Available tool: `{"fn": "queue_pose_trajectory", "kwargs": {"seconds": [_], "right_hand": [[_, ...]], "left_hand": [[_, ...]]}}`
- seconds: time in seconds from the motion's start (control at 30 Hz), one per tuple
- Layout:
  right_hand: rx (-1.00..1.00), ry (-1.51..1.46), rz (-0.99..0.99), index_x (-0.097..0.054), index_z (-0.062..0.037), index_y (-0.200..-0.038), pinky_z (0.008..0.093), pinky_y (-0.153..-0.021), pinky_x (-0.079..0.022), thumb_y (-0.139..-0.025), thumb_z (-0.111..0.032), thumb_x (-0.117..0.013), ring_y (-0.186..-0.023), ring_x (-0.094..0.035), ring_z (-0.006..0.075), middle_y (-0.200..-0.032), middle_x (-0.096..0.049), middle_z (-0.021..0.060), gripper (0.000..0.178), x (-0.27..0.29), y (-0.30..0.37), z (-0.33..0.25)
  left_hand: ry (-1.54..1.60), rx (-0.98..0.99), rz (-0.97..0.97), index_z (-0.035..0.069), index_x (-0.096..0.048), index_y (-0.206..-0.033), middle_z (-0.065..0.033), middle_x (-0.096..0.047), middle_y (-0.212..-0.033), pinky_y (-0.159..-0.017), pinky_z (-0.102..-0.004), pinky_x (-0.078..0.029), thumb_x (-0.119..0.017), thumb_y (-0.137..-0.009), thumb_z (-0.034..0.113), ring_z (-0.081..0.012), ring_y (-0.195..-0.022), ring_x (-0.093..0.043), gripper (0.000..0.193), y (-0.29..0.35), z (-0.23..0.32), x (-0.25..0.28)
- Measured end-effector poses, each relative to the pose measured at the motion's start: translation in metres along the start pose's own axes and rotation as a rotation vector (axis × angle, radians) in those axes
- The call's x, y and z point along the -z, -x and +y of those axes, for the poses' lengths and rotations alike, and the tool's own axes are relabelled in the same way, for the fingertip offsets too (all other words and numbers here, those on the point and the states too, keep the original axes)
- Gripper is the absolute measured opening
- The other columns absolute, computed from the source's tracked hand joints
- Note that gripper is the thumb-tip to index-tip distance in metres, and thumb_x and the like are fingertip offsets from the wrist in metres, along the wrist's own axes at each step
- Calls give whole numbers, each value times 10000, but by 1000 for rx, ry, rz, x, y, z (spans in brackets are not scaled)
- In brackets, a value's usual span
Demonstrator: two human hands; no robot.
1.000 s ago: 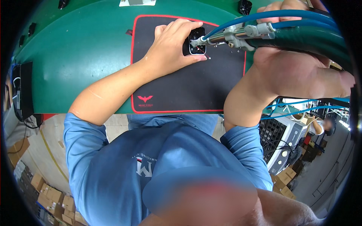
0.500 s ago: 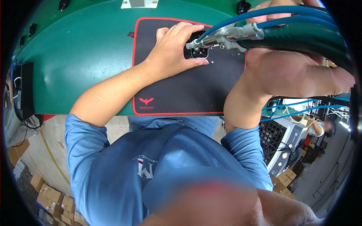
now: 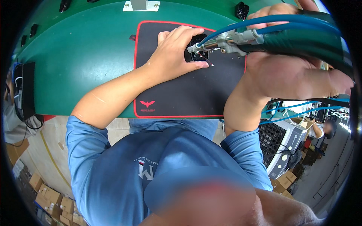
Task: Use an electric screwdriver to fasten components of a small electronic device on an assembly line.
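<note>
On the dark mat, my left hand is closed around a small black device housing with rounded corners, fingers at its far side and thumb at its near side. Thin wires show inside the housing. My right hand grips the dark green body of a powered screwdriver fed by blue tubes. Its metal nozzle points left and sits over the housing, hiding part of it; whether the tip touches cannot be made out. The right fingers are partly behind the tool.
The red-edged mat lies on a green table. Tiny pieces are scattered right of the housing. A metal bracket and a black part stand at the back. A grey machine with knobs is at the right; another person is beyond.
The whole view has shifted slightly, so the table and mat sit a little lower in the picture. Both hands keep their grips, and the nozzle stays over the housing.
</note>
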State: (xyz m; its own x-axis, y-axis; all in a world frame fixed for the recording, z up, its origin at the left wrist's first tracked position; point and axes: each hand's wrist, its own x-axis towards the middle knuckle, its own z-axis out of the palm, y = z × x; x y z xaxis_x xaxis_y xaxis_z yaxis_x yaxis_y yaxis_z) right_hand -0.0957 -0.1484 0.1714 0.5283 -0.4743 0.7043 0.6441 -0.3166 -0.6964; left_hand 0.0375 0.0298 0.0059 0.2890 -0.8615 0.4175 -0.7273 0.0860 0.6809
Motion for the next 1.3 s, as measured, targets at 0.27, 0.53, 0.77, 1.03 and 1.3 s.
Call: {"fn": "queue_pose_trajectory", "kwargs": {"seconds": [0.27,0.53,0.77,1.03,1.3], "right_hand": [[13,37,-39,-634,130,-1037,433,-592,-574,-880,-899,-203,-635,-639,333,-759,-644,214,1127,-3,-1,10],[41,76,-77,-633,131,-1049,433,-590,-574,-879,-902,-205,-629,-640,332,-748,-643,208,1132,-21,-2,20],[2,-290,77,-538,140,-1229,450,-553,-564,-873,-899,-271,-573,-617,321,-679,-610,182,1130,-15,-8,-37],[333,254,357,-576,-7,-1069,264,-475,-509,-1071,-657,-269,-542,-571,126,-814,-614,85,719,-53,-7,-33],[81,296,461,-576,-12,-1131,336,-577,-514,-982,-810,-287,-641,-594,195,-1016,-607,80,862,-17,-3,-42]], "left_hand": [[25,-14,23,107,-550,-1402,-70,-617,-1235,-956,-402,-335,-920,-707,440,-243,-1163,-579,855,-2,-1,0],[93,-26,13,90,-596,-1352,-57,-638,-1162,-948,-378,-334,-938,-686,420,-233,-1100,-596,818,-5,1,2],[-74,-36,-20,100,-585,-1367,-71,-604,-1201,-976,-418,-338,-934,-684,347,-274,-1153,-547,805,-3,0,3],[-95,53,23,99,-507,-1433,-116,-552,-1325,-1032,-470,-340,-895,-746,396,-297,-1285,-510,844,-19,-4,8],[-540,285,-98,92,-429,-1518,-181,-467,-1491,-1118,-521,-366,-823,-808,281,-368,-1344,-519,833,-149,-65,32]]}}
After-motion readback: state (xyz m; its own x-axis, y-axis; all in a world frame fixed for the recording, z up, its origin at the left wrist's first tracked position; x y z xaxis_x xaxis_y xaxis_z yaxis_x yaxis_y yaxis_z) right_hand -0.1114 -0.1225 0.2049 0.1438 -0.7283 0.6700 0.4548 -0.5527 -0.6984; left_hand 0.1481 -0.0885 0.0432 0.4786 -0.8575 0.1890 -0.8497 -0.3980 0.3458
